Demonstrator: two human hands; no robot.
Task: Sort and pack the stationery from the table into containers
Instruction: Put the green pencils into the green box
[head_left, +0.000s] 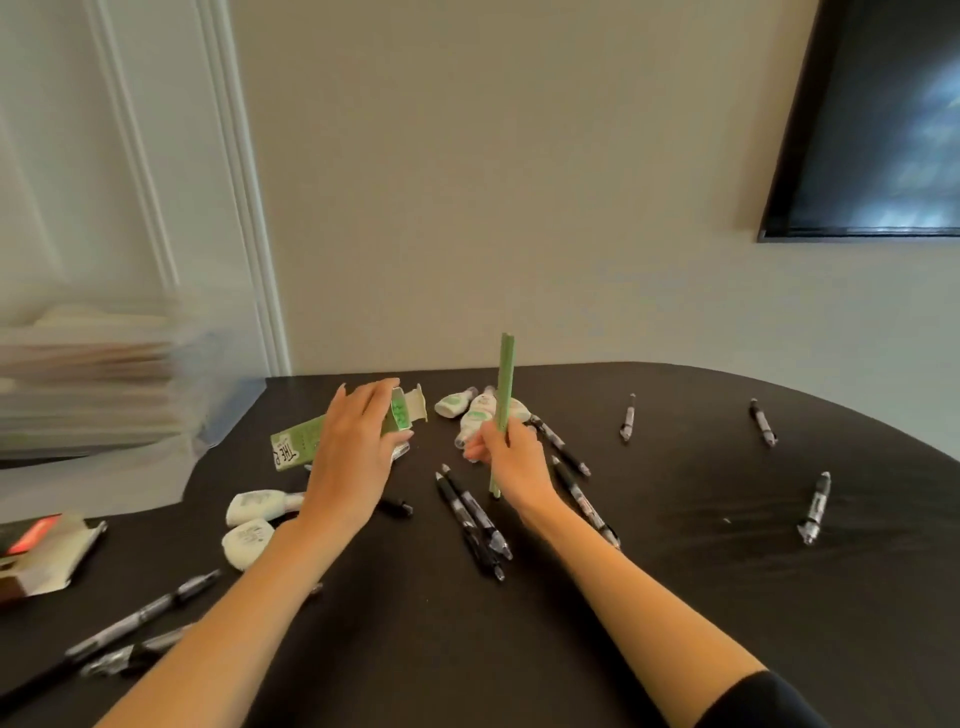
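Progress: early, by judgement. Only the green box shows contents, with green pencil ends visible at its open flap end.
Left to do: black pens lie scattered over the table, and the white correction tapes are loose, none packed.
Left hand: fingers curved over the box near its open end, holding it at far centre-left of the table.
Right hand: closed round a green pencil, held upright just right of the box, not yet inserted.
Containers: blurred clear stack at far left; contents cannot be told.
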